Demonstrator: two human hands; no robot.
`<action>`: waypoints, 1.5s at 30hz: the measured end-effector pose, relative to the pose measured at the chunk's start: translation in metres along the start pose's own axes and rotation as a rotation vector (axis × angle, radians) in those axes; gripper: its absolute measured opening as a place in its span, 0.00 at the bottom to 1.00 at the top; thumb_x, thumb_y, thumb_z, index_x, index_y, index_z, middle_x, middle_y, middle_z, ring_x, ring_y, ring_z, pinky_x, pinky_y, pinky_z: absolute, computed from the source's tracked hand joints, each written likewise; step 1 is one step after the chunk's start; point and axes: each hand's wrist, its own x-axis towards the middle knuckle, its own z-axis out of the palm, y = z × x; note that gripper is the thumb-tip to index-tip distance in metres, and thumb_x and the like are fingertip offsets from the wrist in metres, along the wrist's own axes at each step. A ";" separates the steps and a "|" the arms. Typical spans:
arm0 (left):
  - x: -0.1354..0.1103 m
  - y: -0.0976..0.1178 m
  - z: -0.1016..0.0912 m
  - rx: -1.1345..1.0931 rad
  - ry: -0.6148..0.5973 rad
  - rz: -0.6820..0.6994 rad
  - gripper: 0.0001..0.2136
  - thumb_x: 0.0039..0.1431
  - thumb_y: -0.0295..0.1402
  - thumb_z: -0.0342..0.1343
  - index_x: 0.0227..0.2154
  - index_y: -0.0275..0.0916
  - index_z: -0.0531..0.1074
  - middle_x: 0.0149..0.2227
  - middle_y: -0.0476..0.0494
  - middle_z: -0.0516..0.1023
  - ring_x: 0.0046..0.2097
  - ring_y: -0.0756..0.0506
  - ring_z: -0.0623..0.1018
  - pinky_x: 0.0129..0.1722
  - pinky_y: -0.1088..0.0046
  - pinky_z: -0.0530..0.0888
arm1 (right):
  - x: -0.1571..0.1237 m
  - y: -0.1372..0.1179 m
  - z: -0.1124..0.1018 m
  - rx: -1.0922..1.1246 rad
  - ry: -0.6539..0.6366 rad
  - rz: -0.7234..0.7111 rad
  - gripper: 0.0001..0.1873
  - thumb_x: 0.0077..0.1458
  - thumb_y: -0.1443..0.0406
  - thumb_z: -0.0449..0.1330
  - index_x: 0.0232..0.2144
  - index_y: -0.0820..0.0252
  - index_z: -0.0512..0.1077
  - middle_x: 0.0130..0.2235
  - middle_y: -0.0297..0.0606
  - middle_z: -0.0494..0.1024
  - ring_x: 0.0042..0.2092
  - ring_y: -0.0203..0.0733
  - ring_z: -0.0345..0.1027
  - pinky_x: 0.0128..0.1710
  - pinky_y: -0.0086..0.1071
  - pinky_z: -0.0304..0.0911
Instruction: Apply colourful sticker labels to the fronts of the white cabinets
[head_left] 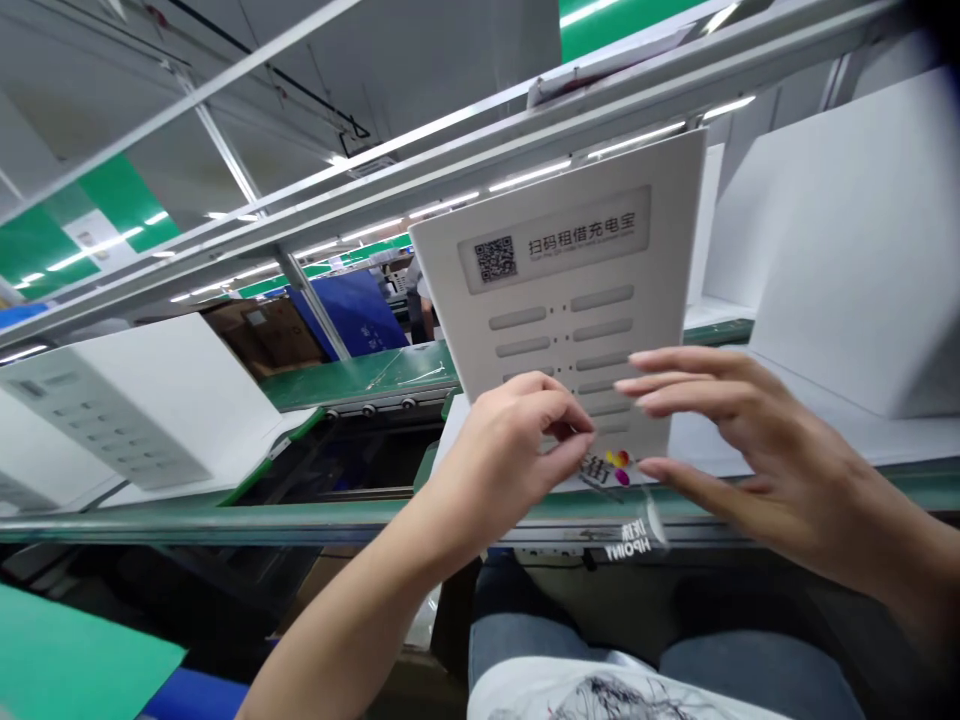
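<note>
A white charging-station cabinet (pixel 570 300) stands upright on the green conveyor belt (pixel 352 375), facing me. It has a grey QR-code label strip and two columns of grey slots. My left hand (pixel 510 450) pinches a clear sticker film (pixel 634 510) with a colourful logo at the cabinet's lower front. The film hangs down past the belt edge with white lettering on it. My right hand (pixel 750 440) holds its fingers stretched out flat against the lower slots, thumb beneath by the film's right edge.
A second white cabinet (pixel 127 400) lies tilted on the belt at the left. A large white panel (pixel 862 250) stands at the right. Metal frame rails (pixel 450 150) with strip lights run overhead. Cardboard boxes and a blue bin (pixel 352 310) stand behind. My knees are below the belt.
</note>
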 end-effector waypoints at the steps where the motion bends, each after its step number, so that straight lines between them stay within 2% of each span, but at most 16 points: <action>1: 0.000 0.000 -0.002 -0.021 0.013 -0.001 0.02 0.51 0.24 0.55 0.27 0.34 0.72 0.32 0.49 0.71 0.32 0.56 0.70 0.33 0.81 0.69 | -0.011 0.007 0.003 0.112 0.097 0.117 0.17 0.50 0.66 0.58 0.44 0.57 0.63 0.52 0.40 0.62 0.53 0.41 0.59 0.52 0.35 0.60; 3: 0.001 -0.001 -0.006 -0.070 0.025 -0.009 0.02 0.51 0.25 0.55 0.27 0.35 0.72 0.32 0.48 0.71 0.32 0.55 0.70 0.32 0.82 0.70 | -0.037 0.026 0.018 0.416 0.358 0.438 0.14 0.50 0.64 0.58 0.42 0.56 0.66 0.51 0.39 0.63 0.49 0.39 0.63 0.48 0.34 0.62; 4: 0.001 -0.002 -0.008 -0.092 0.030 -0.017 0.02 0.51 0.25 0.55 0.27 0.35 0.72 0.32 0.48 0.71 0.32 0.55 0.71 0.32 0.82 0.70 | -0.051 0.037 0.030 0.553 0.508 0.617 0.13 0.50 0.61 0.59 0.39 0.58 0.67 0.47 0.38 0.67 0.46 0.37 0.65 0.47 0.31 0.62; 5: 0.001 -0.003 -0.011 -0.109 0.035 -0.023 0.01 0.51 0.25 0.55 0.27 0.35 0.72 0.32 0.48 0.71 0.32 0.55 0.71 0.32 0.81 0.71 | -0.063 0.048 0.044 0.706 0.594 0.845 0.16 0.46 0.58 0.61 0.37 0.60 0.69 0.43 0.39 0.69 0.45 0.36 0.65 0.45 0.28 0.62; 6: 0.001 -0.004 -0.014 -0.123 0.039 -0.028 0.01 0.51 0.26 0.56 0.27 0.36 0.72 0.33 0.47 0.71 0.32 0.54 0.71 0.32 0.81 0.71 | -0.075 0.056 0.059 0.891 0.634 1.065 0.19 0.41 0.58 0.65 0.35 0.61 0.70 0.42 0.39 0.70 0.45 0.37 0.65 0.44 0.27 0.62; 7: 0.001 -0.006 -0.016 -0.132 0.046 -0.030 0.01 0.51 0.26 0.56 0.27 0.36 0.72 0.32 0.47 0.71 0.33 0.54 0.71 0.31 0.80 0.71 | -0.084 0.063 0.073 0.992 0.603 1.177 0.22 0.38 0.56 0.66 0.34 0.63 0.71 0.41 0.42 0.71 0.44 0.39 0.65 0.43 0.28 0.62; 9: 0.002 -0.010 -0.021 -0.130 0.064 -0.030 0.01 0.50 0.25 0.57 0.27 0.36 0.72 0.32 0.46 0.71 0.33 0.53 0.71 0.31 0.80 0.72 | -0.096 0.067 0.097 1.166 0.541 1.297 0.23 0.37 0.54 0.66 0.32 0.65 0.72 0.41 0.45 0.71 0.42 0.41 0.66 0.41 0.32 0.64; 12: 0.001 -0.017 -0.025 -0.099 0.089 -0.044 0.02 0.49 0.25 0.58 0.27 0.36 0.72 0.31 0.46 0.72 0.34 0.52 0.72 0.32 0.79 0.72 | -0.097 0.058 0.112 1.325 0.504 1.341 0.20 0.38 0.54 0.66 0.30 0.65 0.73 0.38 0.43 0.72 0.39 0.38 0.66 0.40 0.32 0.65; 20: -0.009 -0.037 -0.024 -0.044 0.127 -0.157 0.01 0.50 0.27 0.58 0.25 0.36 0.72 0.30 0.46 0.71 0.35 0.51 0.72 0.31 0.78 0.71 | -0.089 0.039 0.096 1.496 0.540 1.448 0.17 0.36 0.60 0.68 0.28 0.64 0.73 0.36 0.39 0.71 0.35 0.34 0.65 0.35 0.27 0.66; 26: -0.020 -0.059 -0.016 -0.063 0.157 -0.270 0.03 0.50 0.30 0.57 0.25 0.36 0.71 0.31 0.46 0.72 0.34 0.50 0.72 0.31 0.76 0.70 | -0.089 0.036 0.096 1.334 0.461 1.434 0.20 0.28 0.68 0.70 0.30 0.62 0.72 0.34 0.35 0.70 0.33 0.29 0.63 0.35 0.23 0.64; 29: -0.028 -0.073 -0.010 -0.105 0.177 -0.332 0.04 0.50 0.30 0.57 0.25 0.35 0.71 0.31 0.45 0.72 0.33 0.50 0.72 0.31 0.76 0.70 | -0.091 0.039 0.099 1.216 0.419 1.494 0.21 0.27 0.68 0.71 0.30 0.62 0.72 0.31 0.34 0.70 0.31 0.28 0.62 0.32 0.20 0.62; 33: -0.042 -0.090 -0.001 -0.217 0.224 -0.404 0.05 0.49 0.31 0.58 0.26 0.34 0.71 0.30 0.45 0.71 0.33 0.51 0.71 0.32 0.77 0.70 | -0.096 0.049 0.101 1.091 0.389 1.487 0.19 0.27 0.64 0.71 0.27 0.64 0.73 0.40 0.37 0.70 0.33 0.27 0.61 0.34 0.20 0.61; 36: -0.054 -0.104 0.011 -0.314 0.254 -0.470 0.06 0.49 0.32 0.58 0.27 0.33 0.71 0.31 0.45 0.71 0.32 0.52 0.71 0.32 0.77 0.69 | -0.100 0.056 0.100 1.027 0.346 1.466 0.18 0.29 0.62 0.71 0.26 0.63 0.72 0.46 0.36 0.68 0.34 0.25 0.61 0.36 0.18 0.60; 38: -0.062 -0.115 0.024 -0.381 0.279 -0.537 0.07 0.49 0.33 0.59 0.27 0.33 0.71 0.31 0.45 0.71 0.32 0.52 0.71 0.32 0.78 0.69 | -0.104 0.061 0.099 0.994 0.340 1.477 0.19 0.28 0.61 0.71 0.25 0.63 0.72 0.46 0.35 0.68 0.37 0.28 0.62 0.36 0.18 0.60; 42: -0.081 -0.139 0.061 -0.562 0.323 -0.696 0.09 0.48 0.34 0.59 0.27 0.32 0.69 0.30 0.46 0.69 0.31 0.53 0.69 0.32 0.78 0.67 | -0.113 0.072 0.096 0.858 0.355 1.494 0.24 0.26 0.60 0.71 0.29 0.63 0.71 0.38 0.36 0.71 0.36 0.29 0.61 0.35 0.18 0.60; 45: -0.092 -0.152 0.091 -0.661 0.371 -0.777 0.09 0.49 0.34 0.58 0.28 0.32 0.68 0.30 0.46 0.69 0.31 0.53 0.68 0.33 0.78 0.66 | -0.120 0.081 0.095 0.744 0.332 1.500 0.30 0.25 0.58 0.71 0.35 0.63 0.71 0.34 0.37 0.71 0.38 0.32 0.62 0.37 0.20 0.60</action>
